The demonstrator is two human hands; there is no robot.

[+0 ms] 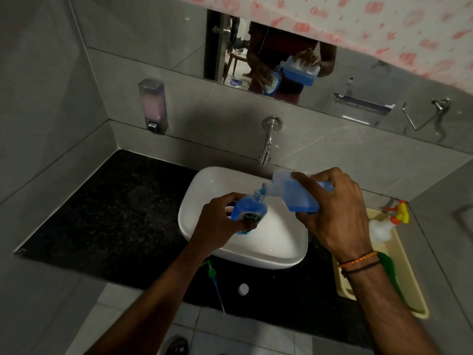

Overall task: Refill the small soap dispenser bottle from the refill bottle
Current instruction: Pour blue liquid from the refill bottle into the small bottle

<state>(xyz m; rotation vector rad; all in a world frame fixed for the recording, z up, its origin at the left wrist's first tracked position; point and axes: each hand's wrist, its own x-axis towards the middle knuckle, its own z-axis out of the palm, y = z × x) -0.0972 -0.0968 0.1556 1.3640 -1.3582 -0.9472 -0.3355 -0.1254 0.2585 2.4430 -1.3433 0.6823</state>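
While blue soap is passing from spout to neck, the small dispenser bottle [247, 212], its label reading "Dettol", is tilting over the white sink [231, 249], its open mouth touching the spout of the refill bottle [298, 193] at its 2 o'clock. The left hand [217, 225] is gripping the small bottle with fingers curled round its body. The right hand [335, 211] is wrapping closed fingers round the tipped refill bottle. At 6 o'clock of the sink, a green pump [212, 274] and a white cap [243, 289] are lying on the black counter [115, 216]. At 3 o'clock, a yellow tray [407, 278] is holding a spray bottle [384, 226].
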